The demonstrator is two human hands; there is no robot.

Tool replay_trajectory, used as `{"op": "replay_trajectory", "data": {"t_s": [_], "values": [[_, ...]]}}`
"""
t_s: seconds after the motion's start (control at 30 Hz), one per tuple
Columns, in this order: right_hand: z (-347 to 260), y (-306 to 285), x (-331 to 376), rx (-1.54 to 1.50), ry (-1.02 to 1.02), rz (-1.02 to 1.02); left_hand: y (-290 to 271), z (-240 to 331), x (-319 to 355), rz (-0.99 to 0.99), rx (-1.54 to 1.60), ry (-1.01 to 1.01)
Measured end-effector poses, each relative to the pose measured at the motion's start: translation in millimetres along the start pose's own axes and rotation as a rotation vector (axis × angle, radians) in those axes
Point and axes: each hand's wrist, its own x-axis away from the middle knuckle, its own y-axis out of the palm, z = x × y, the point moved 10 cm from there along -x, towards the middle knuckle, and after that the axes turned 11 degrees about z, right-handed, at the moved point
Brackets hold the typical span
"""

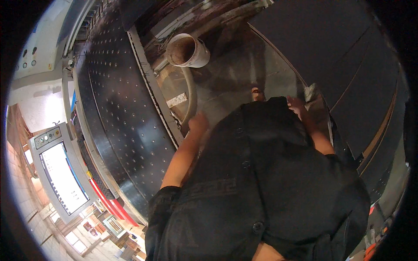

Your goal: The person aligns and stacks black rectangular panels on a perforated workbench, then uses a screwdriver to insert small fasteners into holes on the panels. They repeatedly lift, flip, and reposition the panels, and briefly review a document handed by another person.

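- The black perforated machine bed [117, 108] fills the left side; nothing lies on the part in view, so no sheet appears loaded there as yet.
- A large dark panel [348, 65] leans or lies at the right, its near edge beside the right hand [297, 105]; it looks not yet shifted onto the bed.
- The control console [61, 169] stands off the bed's left edge, its screen lit.
- A white bucket [188, 51] sits on the floor [235, 82] off the bed's far right edge, tilted toward the camera; its inside is stained brown and no loose contents can be made out.
- A pale hose [190, 98] curves along the floor from the bucket toward the left hand [198, 123].
- The left hand hangs loosely curled at the bed's right edge, holding nothing.
- The right hand rests at the panel's edge by a small pale rag-like scrap [311, 92]; whether it grips either, I cannot tell.
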Motion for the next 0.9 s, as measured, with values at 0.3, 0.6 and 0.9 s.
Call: {"op": "replay_trajectory", "data": {"t_s": [0.3, 0.6, 0.9], "values": [[-47, 19, 47, -0.018, -0.045, -0.086, -25, -9, -19, 0.144, -0.032, -0.011], [-56, 7, 64, 0.045, -0.124, -0.062, 121, -21, 1, -0.509, 0.105, 0.243], [-44, 13, 78, 0.022, -0.149, 0.030, 109, 0, 34, -0.667, 0.481, 0.167]]}}
